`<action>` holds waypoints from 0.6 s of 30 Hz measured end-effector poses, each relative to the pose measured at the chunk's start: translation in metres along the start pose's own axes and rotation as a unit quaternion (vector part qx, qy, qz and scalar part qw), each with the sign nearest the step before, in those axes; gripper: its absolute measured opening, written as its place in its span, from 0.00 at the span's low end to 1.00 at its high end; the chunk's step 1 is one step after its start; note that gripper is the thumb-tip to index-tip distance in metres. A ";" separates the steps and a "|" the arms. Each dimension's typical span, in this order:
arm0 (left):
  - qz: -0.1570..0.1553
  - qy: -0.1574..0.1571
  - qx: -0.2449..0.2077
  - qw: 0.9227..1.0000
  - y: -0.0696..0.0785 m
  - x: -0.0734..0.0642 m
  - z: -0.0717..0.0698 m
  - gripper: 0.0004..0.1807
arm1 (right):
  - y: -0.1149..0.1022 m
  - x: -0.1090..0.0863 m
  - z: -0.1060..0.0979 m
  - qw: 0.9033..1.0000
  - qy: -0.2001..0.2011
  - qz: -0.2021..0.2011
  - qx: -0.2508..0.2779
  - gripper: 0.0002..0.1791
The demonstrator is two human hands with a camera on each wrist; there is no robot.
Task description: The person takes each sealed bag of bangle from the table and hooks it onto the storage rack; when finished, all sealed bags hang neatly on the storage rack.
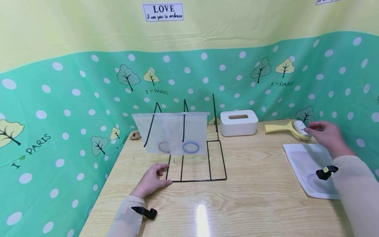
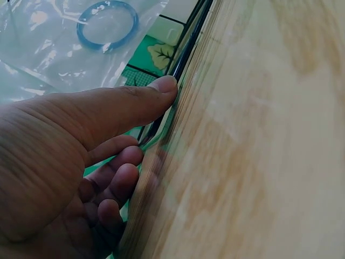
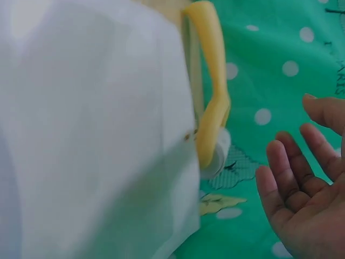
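My left hand (image 1: 152,180) is at the front left corner of a black wire rack (image 1: 201,180), its thumb on the front bar and curled fingers by the side bar. Two translucent plastic bags (image 1: 195,126) stand between the rack's uprights, each showing a ring low down; one ring (image 2: 108,47) looks blue in the left wrist view. Over at the right, my right hand (image 1: 327,136) holds nothing, its fingers loosely bent in the right wrist view. It hovers beside a lint roller (image 1: 276,128) with a yellow handle and white roll. Below it lies another whitish bag (image 1: 305,159).
A white tissue box (image 1: 238,129) stands against the back, right of the rack. Behind the rack's left side sits a small brown object (image 1: 135,135). Green dotted cloth (image 1: 94,85) hangs around the back and sides of the wooden table (image 1: 251,204).
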State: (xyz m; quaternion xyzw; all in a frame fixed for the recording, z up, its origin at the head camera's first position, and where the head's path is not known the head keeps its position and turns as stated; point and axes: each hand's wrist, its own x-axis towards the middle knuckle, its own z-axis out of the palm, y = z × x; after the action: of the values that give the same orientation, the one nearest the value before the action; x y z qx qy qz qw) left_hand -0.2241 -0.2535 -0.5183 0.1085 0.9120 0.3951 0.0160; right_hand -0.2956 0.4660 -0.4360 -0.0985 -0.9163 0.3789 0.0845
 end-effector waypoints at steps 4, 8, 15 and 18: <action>0.000 0.000 -0.001 1.000 0.000 0.000 0.000 0.42 | 0.014 -0.001 -0.001 1.000 -0.015 0.025 0.010 0.38; -0.002 0.000 -0.002 1.000 0.000 0.000 0.000 0.42 | 0.027 0.000 0.000 0.999 -0.031 0.040 0.003 0.39; 0.000 0.001 -0.004 1.000 0.000 -0.001 -0.001 0.41 | 0.039 0.002 0.001 0.997 -0.067 0.027 -0.041 0.42; -0.002 -0.001 -0.007 1.000 0.000 -0.001 -0.001 0.42 | 0.044 0.004 0.002 0.995 -0.084 0.023 -0.057 0.44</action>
State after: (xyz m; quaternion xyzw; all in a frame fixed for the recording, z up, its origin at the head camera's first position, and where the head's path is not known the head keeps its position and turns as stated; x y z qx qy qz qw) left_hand -0.2234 -0.2546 -0.5181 0.1075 0.9096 0.4009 0.0185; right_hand -0.2949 0.4961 -0.4679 -0.0920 -0.9377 0.3349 -0.0070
